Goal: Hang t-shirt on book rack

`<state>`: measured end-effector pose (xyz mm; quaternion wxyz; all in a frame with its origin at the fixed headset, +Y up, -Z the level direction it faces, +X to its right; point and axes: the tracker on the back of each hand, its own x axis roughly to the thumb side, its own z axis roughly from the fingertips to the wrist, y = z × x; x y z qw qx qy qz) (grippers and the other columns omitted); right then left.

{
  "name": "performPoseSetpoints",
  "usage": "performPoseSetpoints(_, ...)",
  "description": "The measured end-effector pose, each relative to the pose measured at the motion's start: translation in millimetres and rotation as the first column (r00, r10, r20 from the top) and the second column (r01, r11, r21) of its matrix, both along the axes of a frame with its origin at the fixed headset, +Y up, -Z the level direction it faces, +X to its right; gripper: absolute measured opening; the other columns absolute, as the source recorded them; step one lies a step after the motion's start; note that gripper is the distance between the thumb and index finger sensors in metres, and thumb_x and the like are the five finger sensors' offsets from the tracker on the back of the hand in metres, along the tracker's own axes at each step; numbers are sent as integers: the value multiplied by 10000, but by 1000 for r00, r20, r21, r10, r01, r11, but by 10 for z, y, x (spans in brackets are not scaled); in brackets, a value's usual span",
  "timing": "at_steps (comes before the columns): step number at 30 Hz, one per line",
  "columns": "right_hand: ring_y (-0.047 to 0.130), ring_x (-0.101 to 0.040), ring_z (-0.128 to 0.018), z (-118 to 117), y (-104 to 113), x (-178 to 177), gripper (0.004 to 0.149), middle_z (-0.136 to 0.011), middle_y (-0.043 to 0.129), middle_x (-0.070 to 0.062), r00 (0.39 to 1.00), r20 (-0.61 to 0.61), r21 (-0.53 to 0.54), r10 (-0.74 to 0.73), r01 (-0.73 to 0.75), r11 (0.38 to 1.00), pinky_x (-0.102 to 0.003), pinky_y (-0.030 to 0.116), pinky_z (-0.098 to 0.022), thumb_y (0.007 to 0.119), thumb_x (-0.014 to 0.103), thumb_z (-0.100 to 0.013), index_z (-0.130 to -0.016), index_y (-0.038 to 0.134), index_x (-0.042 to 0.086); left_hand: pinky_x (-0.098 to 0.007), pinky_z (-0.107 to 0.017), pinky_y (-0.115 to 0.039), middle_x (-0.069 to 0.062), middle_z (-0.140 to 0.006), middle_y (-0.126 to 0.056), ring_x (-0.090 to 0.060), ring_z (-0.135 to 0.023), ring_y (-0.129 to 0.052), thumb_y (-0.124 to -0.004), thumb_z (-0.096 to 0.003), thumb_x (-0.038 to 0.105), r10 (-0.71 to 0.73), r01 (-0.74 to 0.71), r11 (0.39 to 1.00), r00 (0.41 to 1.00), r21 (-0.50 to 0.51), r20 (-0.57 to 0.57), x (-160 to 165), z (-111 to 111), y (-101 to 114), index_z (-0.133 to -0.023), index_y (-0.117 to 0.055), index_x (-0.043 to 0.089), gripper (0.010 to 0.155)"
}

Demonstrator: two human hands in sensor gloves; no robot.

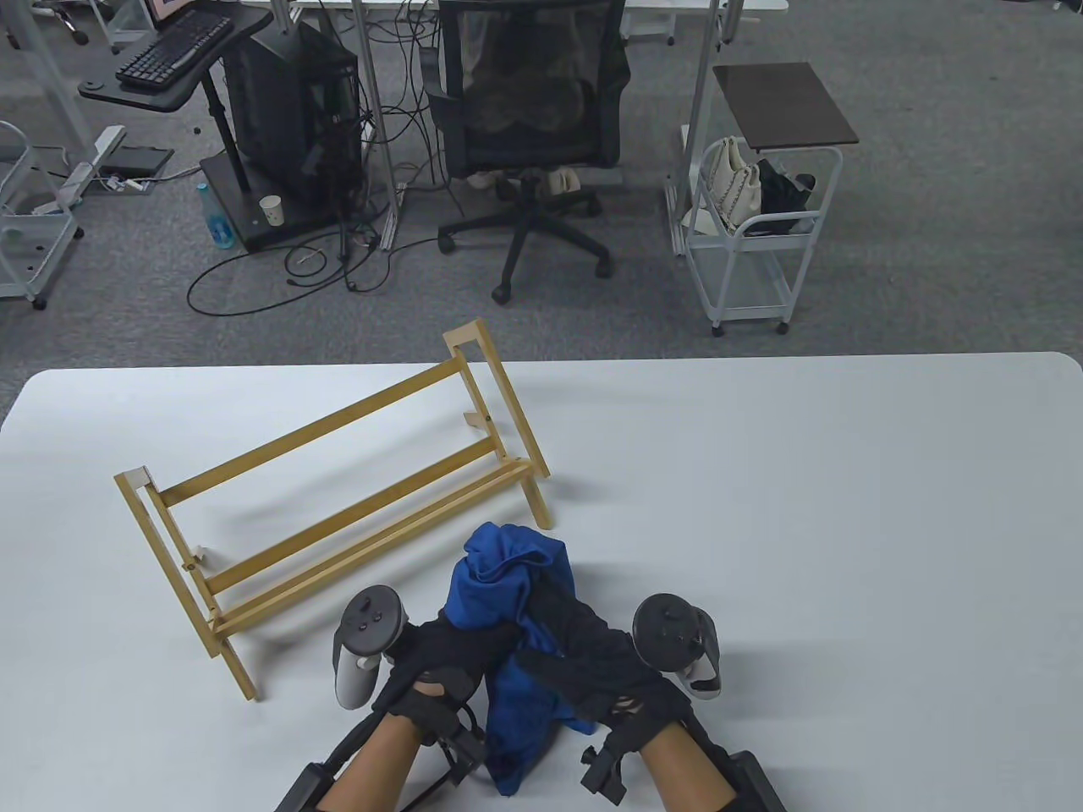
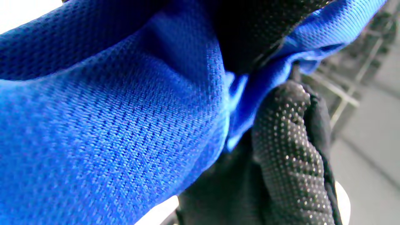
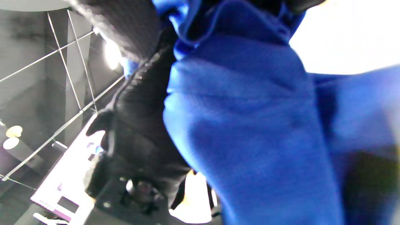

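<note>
— Two hands, one shirt: what is going on at the table [image 1: 761, 474]?

— Both gloved hands grip a bunched blue t-shirt [image 1: 508, 575]. The left hand [image 1: 453, 655] and right hand [image 1: 592, 668] are crossed close together at the near edge, fingers closed into the cloth.

— Why held so tight?

— Judging by the task, to gather the loose fabric before lifting it. The left wrist view shows a dotted fingertip [image 2: 290, 147] pressed against a fold.

— And the rack?

— The wooden rack [image 1: 338, 499] stands just beyond the hands, tilted on its legs, rails bare. The shirt is near its front foot; whether they touch I cannot tell.

— What next?

— Likely a lift and a drape over the top rail, with the cloth spread first.
</note>
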<state>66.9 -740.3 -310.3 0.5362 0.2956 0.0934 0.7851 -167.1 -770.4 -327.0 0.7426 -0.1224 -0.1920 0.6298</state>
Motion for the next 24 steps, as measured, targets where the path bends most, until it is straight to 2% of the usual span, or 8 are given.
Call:
performPoseSetpoints(6, 480, -482, -1042, -3, -37, 18, 658, -1158, 406, -201, 999, 41, 37, 31, -32, 999, -722, 505, -691, 784, 382, -588, -1133, 422, 309, -458, -609, -860, -166, -1075, -632, -352, -896, -882, -836, -564, 422, -49, 52, 998, 996, 48, -69, -58, 5, 30, -1133, -276, 283, 810)
performPoseSetpoints(12, 458, -479, -1056, -7, -43, 54, 673, -1155, 400, -208, 991, 99, 74, 85, -93, 993, -733, 485, -696, 785, 397, -583, -1138, 426, 270, -430, -587, -887, -155, -1053, -676, -333, -872, -920, -852, -550, 443, -48, 59, 995, 988, 77, -144, -160, 11, 70, -1129, -307, 276, 812)
performPoseSetpoints(16, 432, -485, -1062, -16, -54, 94, 669, -1154, 400, -212, 977, 152, 92, 147, -162, 982, -739, 469, -697, 787, 402, -580, -1137, 446, 258, -419, -578, -889, -154, -1033, -709, -314, -866, -935, -858, -544, 462, -99, 123, 985, 976, 117, -196, -276, 27, 132, -1127, -326, 263, 815)
performPoseSetpoints(24, 392, -491, -1070, -113, -222, 253, 665, -1157, 383, -216, 930, 245, 36, 273, -290, 956, -749, 426, -703, 786, 408, -581, -1137, 457, 253, -466, -586, -851, -123, -1015, -750, -292, -833, -963, -863, -533, 490, -179, 221, 967, 943, 125, -280, -476, 37, 145, -1127, -352, 272, 813)
